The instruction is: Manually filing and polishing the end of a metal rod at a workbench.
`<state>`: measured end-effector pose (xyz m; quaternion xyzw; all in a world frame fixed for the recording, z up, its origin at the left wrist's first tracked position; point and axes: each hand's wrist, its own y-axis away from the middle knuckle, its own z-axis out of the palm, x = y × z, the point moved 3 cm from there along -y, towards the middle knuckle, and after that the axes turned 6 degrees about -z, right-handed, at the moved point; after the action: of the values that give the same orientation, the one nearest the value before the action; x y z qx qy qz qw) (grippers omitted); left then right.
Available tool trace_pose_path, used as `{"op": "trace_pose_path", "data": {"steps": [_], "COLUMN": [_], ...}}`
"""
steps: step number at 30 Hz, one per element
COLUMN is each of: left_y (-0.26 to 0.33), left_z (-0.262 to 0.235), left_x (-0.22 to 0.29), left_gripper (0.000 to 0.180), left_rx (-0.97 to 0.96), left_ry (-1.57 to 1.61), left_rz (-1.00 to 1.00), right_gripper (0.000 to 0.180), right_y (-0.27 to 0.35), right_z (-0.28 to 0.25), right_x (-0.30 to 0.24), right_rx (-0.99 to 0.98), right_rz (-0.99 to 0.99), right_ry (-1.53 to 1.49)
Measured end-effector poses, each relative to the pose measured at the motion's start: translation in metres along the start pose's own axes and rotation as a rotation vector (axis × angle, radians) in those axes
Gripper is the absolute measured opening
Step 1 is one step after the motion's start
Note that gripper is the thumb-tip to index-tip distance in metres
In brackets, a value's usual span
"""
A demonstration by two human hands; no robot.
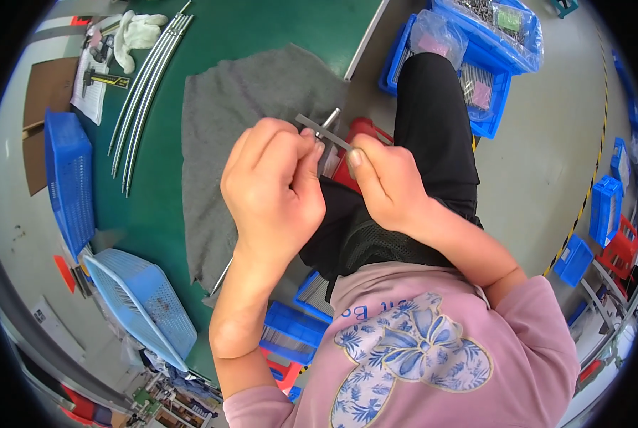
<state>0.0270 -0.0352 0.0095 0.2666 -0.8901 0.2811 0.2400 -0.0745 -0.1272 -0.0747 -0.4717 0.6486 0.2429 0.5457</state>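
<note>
Left hand (pixel 273 175) pinches a metal rod (pixel 331 118); right hand (pixel 389 178) pinches a flat strip (pixel 333 138) (pointing toward ten o'clock) across it.

Silver rod (pixel 331 118), grey strip (pixel 336 140), grey cloth (pixel 219 128), green tabletop (pixel 163 143), pink shirt (pixel 533 349) with blue leaf-patterned bow (pixel 419 344)

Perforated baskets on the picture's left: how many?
2: a blue basket at the edge of the green table, a paler basket below it in the picture; nested ones could be hidden.
</note>
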Motion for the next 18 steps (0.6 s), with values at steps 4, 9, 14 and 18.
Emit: {"op": "trace_pose_path", "data": {"steps": [4, 9, 14, 18], "left_y": [0.000, 0.001, 0.002, 0.004], "left_z": [0.000, 0.001, 0.000, 0.000], "left_x": [-0.001, 0.000, -0.001, -0.001], "left_gripper": [0.016, 0.017, 0.018, 0.018], "left_rx": [0.006, 0.013, 0.006, 0.025], "left_ry": [0.016, -0.030, -0.005, 0.001], "left_rz": [-0.037, -0.037, -0.050, -0.060], "right_gripper": [0.021, 0.028, 0.026, 0.024], "right_y": [-0.004, 0.005, 0.002, 0.001], "right_z": [-0.006, -0.023, -0.027, -0.027], "right_x": [-0.002, 0.006, -0.011, -0.020], "right_rx": [-0.028, 0.035, 0.026, 0.003], "right_rz": [-0.012, 0.154, 0.056, 0.012], "right_ry": [-0.078, -0.435, -0.272, -0.239]}}
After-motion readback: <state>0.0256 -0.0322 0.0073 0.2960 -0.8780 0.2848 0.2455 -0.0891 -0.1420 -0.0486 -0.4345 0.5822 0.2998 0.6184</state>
